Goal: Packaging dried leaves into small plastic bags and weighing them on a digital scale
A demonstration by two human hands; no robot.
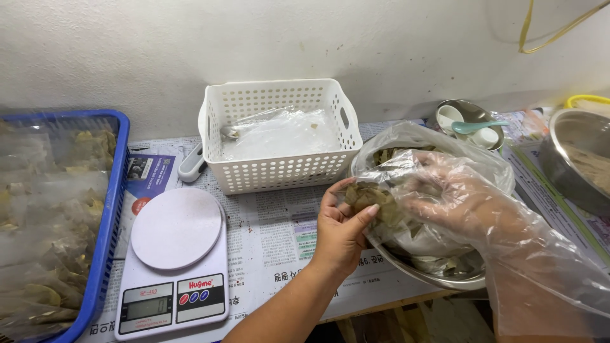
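My left hand (pixel 340 228) is bare and pinches a small bunch of dried brownish leaves (pixel 367 197) at the rim of a metal bowl (pixel 438 274). The bowl is lined with a clear plastic bag (pixel 406 136) holding more dried leaves. My right hand (pixel 451 197) wears a loose clear plastic glove and reaches into the bag, its fingers on the leaves beside my left hand. A white digital kitchen scale (pixel 175 260) with a round platform sits to the left of my left hand, nothing on it.
A white perforated basket (pixel 279 168) with clear plastic bags stands against the wall. A blue crate (pixel 105 222) of bagged leaves is far left. A small metal bowl with spoons (pixel 473 124) and a large steel pot (pixel 575 159) stand at right. Newspaper (pixel 279 248) covers the table.
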